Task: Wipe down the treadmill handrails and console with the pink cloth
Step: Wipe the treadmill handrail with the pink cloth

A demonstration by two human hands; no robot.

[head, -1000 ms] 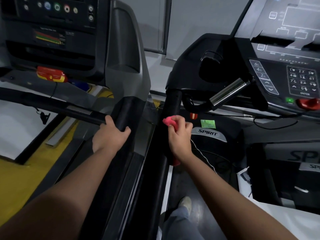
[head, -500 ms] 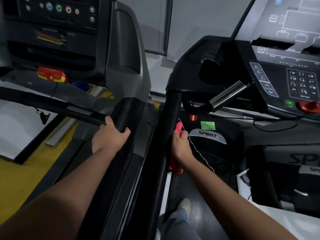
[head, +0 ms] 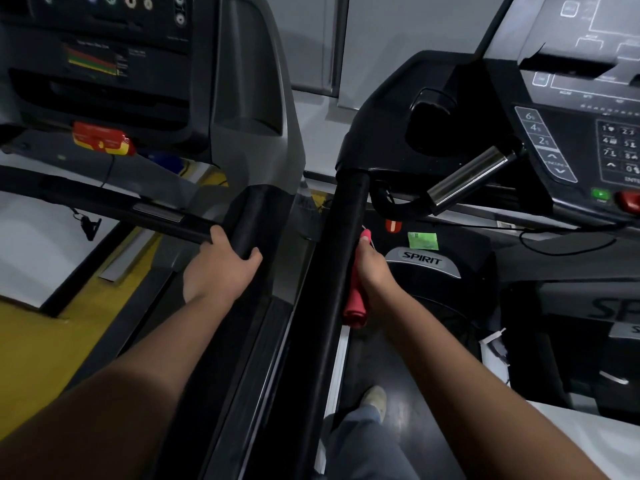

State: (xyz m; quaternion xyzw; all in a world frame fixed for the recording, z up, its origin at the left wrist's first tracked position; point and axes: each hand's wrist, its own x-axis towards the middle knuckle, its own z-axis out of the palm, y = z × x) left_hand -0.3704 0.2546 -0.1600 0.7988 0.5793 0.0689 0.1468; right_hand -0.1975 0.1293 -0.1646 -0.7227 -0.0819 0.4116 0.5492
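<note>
Right hand (head: 374,271) turned beside handrail (head: 343,237), gripping pink cloth (head: 355,306); left hand (head: 218,268) grips neighbouring rail (head: 246,223).

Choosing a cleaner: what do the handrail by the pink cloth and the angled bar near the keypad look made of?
Handrail: matte black, no glare, probably rubber or foam sleeve. Angled bar: bright, streaked reflections, so polished metal, likely chrome or stainless.
</note>
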